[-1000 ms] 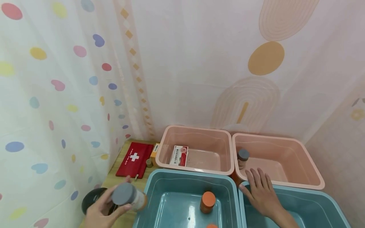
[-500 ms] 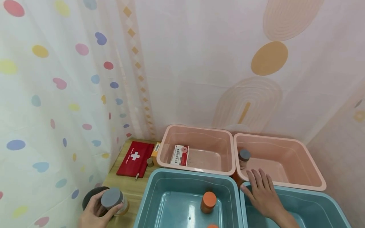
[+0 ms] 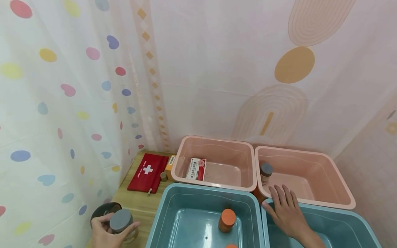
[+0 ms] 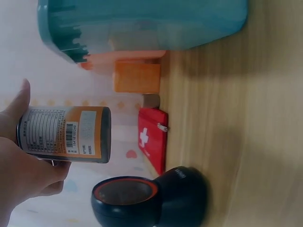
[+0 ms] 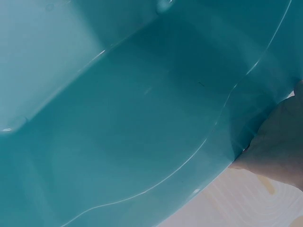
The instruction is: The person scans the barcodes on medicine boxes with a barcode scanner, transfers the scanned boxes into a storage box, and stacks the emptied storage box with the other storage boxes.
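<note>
A grey-lidded bottle (image 3: 121, 220) is gripped by the left hand (image 3: 104, 232). A teal bin (image 3: 335, 220) is touched by the right hand (image 3: 286, 214), fingers outstretched.

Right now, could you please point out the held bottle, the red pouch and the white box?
Held bottle (image 4: 64, 134), left wrist view: on its label.
Red pouch (image 3: 147, 174), head view: on its front.
White box (image 3: 196, 169), head view: on its printed face.

Four bins (image 3: 192, 224), two boxes (image 3: 196, 169) — two grey lids (image 3: 121, 220), two orange lids (image 3: 228, 216).
</note>
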Action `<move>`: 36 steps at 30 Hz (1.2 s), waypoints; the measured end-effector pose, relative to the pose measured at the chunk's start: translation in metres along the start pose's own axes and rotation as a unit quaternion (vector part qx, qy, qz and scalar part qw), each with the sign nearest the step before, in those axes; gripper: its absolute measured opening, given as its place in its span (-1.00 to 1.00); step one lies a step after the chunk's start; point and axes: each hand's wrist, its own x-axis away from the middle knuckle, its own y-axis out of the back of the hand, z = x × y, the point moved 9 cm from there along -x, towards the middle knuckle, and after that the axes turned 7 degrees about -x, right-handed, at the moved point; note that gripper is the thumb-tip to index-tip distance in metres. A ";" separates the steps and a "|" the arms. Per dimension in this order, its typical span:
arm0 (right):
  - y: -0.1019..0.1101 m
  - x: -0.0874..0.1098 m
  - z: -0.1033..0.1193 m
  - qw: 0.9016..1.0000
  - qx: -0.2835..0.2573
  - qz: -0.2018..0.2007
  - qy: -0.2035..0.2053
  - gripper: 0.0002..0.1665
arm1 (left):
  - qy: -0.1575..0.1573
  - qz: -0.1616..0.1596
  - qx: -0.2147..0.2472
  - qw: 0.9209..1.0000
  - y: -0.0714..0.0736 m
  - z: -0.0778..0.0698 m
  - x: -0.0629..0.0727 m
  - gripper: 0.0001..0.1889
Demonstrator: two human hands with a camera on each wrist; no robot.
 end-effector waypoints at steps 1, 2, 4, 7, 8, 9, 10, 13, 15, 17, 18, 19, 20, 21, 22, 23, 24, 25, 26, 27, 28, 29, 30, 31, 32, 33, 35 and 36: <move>0.000 0.000 0.000 1.000 0.000 -0.001 0.000 -0.08 | -0.001 0.018 0.008 1.000 -0.003 0.000 -0.002 -0.23; 0.000 0.000 0.000 1.000 -0.001 0.000 0.000 -0.07 | 0.006 0.032 0.003 0.999 -0.006 0.003 -0.003 -0.21; -0.001 -0.001 0.001 1.000 -0.003 0.003 -0.003 -0.07 | 0.017 0.068 -0.002 0.998 -0.013 0.007 -0.004 -0.20; -0.001 -0.001 0.000 1.000 0.001 0.007 -0.005 -0.07 | 0.015 0.119 -0.028 0.992 -0.022 0.012 -0.006 -0.16; -0.002 -0.001 0.000 1.000 0.002 0.008 -0.006 -0.08 | 0.009 0.128 -0.040 0.991 -0.023 0.014 -0.006 -0.12; -0.002 -0.001 0.000 1.000 0.003 0.008 -0.007 -0.08 | -0.016 0.135 -0.038 0.990 -0.024 0.013 -0.006 -0.16; -0.002 -0.001 0.000 1.000 0.002 0.007 -0.007 -0.08 | -0.045 0.137 -0.037 0.989 -0.024 0.011 -0.007 -0.19; -0.002 -0.001 0.000 1.000 0.000 0.003 -0.004 -0.09 | -0.156 0.134 -0.008 0.979 -0.023 0.000 -0.006 -0.30; -0.001 -0.001 0.000 1.000 0.001 -0.001 -0.002 -0.09 | -0.216 0.131 0.007 0.967 -0.022 -0.006 -0.004 -0.33; -0.001 0.000 0.000 1.000 0.004 -0.003 0.000 -0.10 | -0.251 0.135 0.014 0.959 -0.023 -0.010 -0.003 -0.32; -0.001 0.000 0.000 1.000 0.006 -0.004 0.000 -0.10 | -0.262 0.137 0.014 0.955 -0.023 -0.011 -0.003 -0.32; -0.001 0.000 0.000 1.000 0.007 -0.005 0.001 -0.10 | -0.269 0.138 0.015 0.953 -0.023 -0.012 -0.004 -0.30; -0.001 0.000 0.000 1.000 0.008 -0.005 0.000 -0.10 | -0.276 0.141 0.014 0.951 -0.023 -0.013 -0.004 -0.30; -0.001 0.000 0.000 1.000 0.009 -0.004 0.000 -0.09 | -0.281 0.144 0.016 0.949 -0.023 -0.014 -0.004 -0.29; -0.001 -0.001 0.000 1.000 0.009 -0.003 -0.001 -0.09 | -0.284 0.146 0.017 0.947 -0.024 -0.014 -0.004 -0.29; -0.001 -0.001 0.000 1.000 0.009 -0.002 -0.002 -0.09 | -0.287 0.148 0.017 0.946 -0.024 -0.015 -0.004 -0.29; -0.001 -0.001 0.000 1.000 0.008 -0.001 -0.003 -0.09 | -0.284 0.150 0.021 0.947 -0.024 -0.016 -0.005 -0.30; -0.001 -0.001 -0.001 1.000 0.008 0.000 -0.004 -0.09 | -0.279 0.151 0.022 0.948 -0.024 -0.016 -0.005 -0.31; -0.001 -0.001 -0.001 1.000 0.007 0.001 -0.005 -0.09 | -0.274 0.153 0.022 0.949 -0.024 -0.016 -0.006 -0.32; -0.001 -0.001 -0.001 1.000 0.005 0.003 -0.006 -0.09 | -0.267 0.154 0.022 0.951 -0.024 -0.017 -0.006 -0.33; -0.002 -0.001 -0.001 1.000 0.003 0.004 -0.007 -0.09 | -0.261 0.156 0.017 0.952 -0.025 -0.018 -0.007 -0.34; -0.002 -0.001 -0.001 1.000 0.001 0.007 -0.009 -0.09 | -0.254 0.159 0.012 0.954 -0.025 -0.020 -0.008 -0.35; -0.002 -0.001 -0.002 1.000 0.001 0.010 -0.010 -0.09 | -0.245 0.162 0.004 0.956 -0.026 -0.022 -0.008 -0.35; -0.003 -0.001 -0.002 1.000 -0.002 0.013 -0.012 -0.09 | -0.233 0.167 -0.006 0.958 -0.028 -0.025 -0.009 -0.34; -0.003 -0.001 -0.002 1.000 -0.005 0.018 -0.014 -0.08 | -0.221 0.172 -0.017 0.960 -0.029 -0.029 -0.010 -0.33; -0.003 -0.001 -0.002 1.000 -0.008 0.022 -0.016 -0.07 | -0.211 0.177 -0.024 0.961 -0.030 -0.034 -0.011 -0.32; -0.003 -0.001 -0.002 0.999 -0.011 0.028 -0.018 -0.05 | -0.195 0.184 -0.031 0.963 -0.032 -0.047 -0.012 -0.28; -0.003 -0.002 -0.002 0.999 -0.013 0.029 -0.017 -0.04 | -0.185 0.188 -0.034 0.964 -0.033 -0.055 -0.013 -0.27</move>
